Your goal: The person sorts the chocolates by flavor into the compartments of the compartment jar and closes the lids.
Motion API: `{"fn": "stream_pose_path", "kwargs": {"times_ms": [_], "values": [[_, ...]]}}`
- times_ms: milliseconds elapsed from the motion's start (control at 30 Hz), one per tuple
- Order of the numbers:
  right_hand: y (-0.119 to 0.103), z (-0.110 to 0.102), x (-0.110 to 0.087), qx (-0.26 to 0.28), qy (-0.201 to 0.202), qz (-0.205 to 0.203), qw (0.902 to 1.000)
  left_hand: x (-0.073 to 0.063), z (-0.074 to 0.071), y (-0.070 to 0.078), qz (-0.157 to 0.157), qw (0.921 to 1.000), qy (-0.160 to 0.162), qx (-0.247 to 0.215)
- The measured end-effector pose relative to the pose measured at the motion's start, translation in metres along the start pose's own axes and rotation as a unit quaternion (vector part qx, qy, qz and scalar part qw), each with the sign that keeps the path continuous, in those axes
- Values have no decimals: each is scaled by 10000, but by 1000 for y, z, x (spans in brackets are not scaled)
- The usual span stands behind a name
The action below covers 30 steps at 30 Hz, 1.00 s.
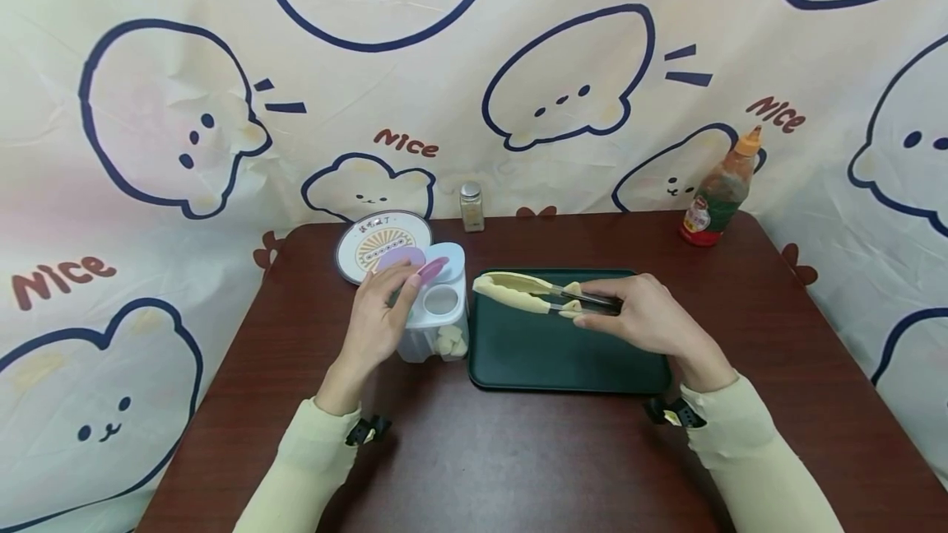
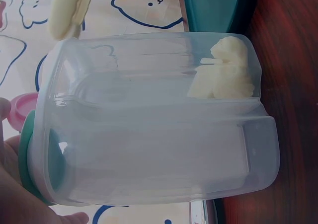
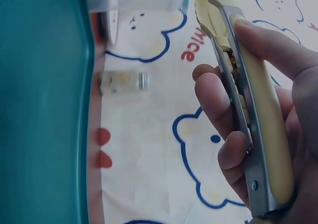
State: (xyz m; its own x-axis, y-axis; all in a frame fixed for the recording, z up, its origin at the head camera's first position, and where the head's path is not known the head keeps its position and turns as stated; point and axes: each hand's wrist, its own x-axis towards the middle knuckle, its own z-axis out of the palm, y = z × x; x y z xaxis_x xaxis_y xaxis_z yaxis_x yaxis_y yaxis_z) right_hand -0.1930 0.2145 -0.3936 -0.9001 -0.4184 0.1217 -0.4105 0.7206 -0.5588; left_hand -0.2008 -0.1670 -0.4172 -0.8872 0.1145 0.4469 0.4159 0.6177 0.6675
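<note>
A clear lidded container stands upright left of the dark green tray. Pale, lumpy pieces lie at the bottom of one compartment. One round opening on its top is uncovered. Above it, my left hand pinches a small pink lid, tilted up; the exact finger contact is partly hidden. Over the tray, my right hand grips the handles of cream-tipped metal tongs. Their tips point left toward the container, slightly apart, with nothing between them.
A lavender lid and a light blue lid are on the container's top; a green lid shows from the side. Behind stand a patterned plate, a small glass shaker and, at back right, a sauce bottle.
</note>
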Motion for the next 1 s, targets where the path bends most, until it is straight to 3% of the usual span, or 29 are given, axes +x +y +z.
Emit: {"fn": "stream_pose_path", "kwargs": {"times_ms": [400, 1000], "values": [[-27, 15, 16, -21, -6, -495, 9988, 0, 0, 1, -23, 10000, 43, -12], [-37, 22, 23, -325, -33, -440, 9985, 0, 1, 0, -1, 10000, 59, -11]]}}
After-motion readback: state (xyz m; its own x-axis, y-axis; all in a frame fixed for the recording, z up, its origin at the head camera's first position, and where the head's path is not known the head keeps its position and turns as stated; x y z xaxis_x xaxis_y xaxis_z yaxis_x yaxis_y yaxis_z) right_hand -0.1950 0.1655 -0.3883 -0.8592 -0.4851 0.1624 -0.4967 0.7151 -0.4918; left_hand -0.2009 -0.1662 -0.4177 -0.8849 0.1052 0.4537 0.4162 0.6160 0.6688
